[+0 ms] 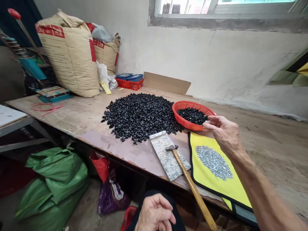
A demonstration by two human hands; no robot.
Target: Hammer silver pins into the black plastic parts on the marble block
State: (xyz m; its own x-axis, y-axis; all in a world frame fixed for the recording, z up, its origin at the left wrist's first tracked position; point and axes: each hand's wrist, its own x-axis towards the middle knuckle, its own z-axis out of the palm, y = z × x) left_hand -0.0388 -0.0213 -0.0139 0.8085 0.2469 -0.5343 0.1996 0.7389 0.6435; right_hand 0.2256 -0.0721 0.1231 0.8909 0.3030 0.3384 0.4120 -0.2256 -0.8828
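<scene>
The right hand (222, 131) sits at the near rim of the red basket (180, 118), which holds black pieces (192, 115). Beyond the hand and to its right the bench (276, 144) is bare wood up to the wall, the widest free room. To the hand's left, just past the basket, a big pile (139, 117) of the same black pieces spreads over the bench and touches the basket's side. Right below the hand lies a yellow mat (240, 189) with a heap of silver bits (214, 162); the mat's near corner hangs past the bench's front edge. Left of the mat, a hammer (192, 189) rests with its head on a speckled slab (166, 152) and its handle sticking out over that edge.

The right arm reaches forward from the lower right across the mat, wrist bent, fingers curled together at the basket's rim. Whether they pinch a piece cannot be told. The left hand (155, 213) is low and near the body, off the bench, resting on the lap in a loose fist with nothing seen in it.
</scene>
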